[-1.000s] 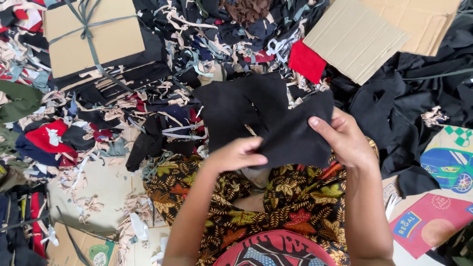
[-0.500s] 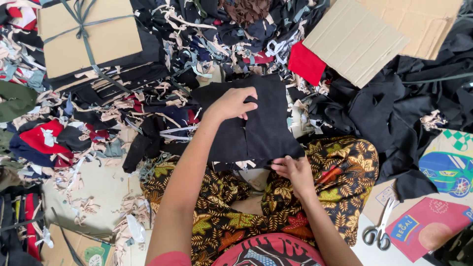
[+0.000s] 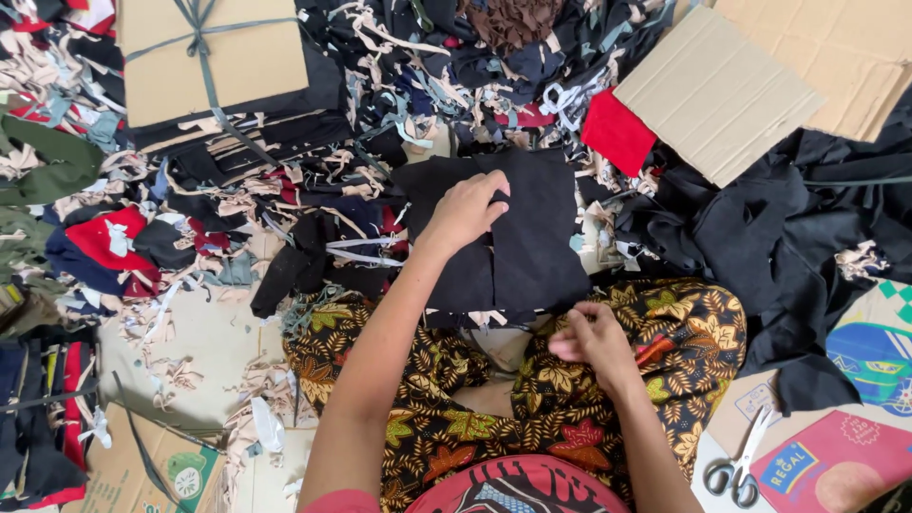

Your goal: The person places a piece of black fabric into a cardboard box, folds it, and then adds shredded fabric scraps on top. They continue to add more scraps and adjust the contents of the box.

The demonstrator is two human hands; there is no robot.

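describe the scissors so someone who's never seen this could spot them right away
Start at the person's patterned lap in the lower middle, then go right to the bottom right corner. The scissors lie there on a pale surface, just left of a pink book, blades pointing up. They are the only metal tool, with dark ring handles, among cloth scraps and cardboard.

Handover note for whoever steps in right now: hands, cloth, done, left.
Left hand: flat on the stacked black cloth pieces, palm down, nothing gripped.
Right hand: at the stack's near edge, over the patterned fabric on the lap, fingers curled; cannot tell if it pinches anything.
Scissors: untouched on the floor at the right.
Done: black pieces lie roughly squared in a pile.
Left: loose black fabric heap at the right is unsorted; scraps all around.
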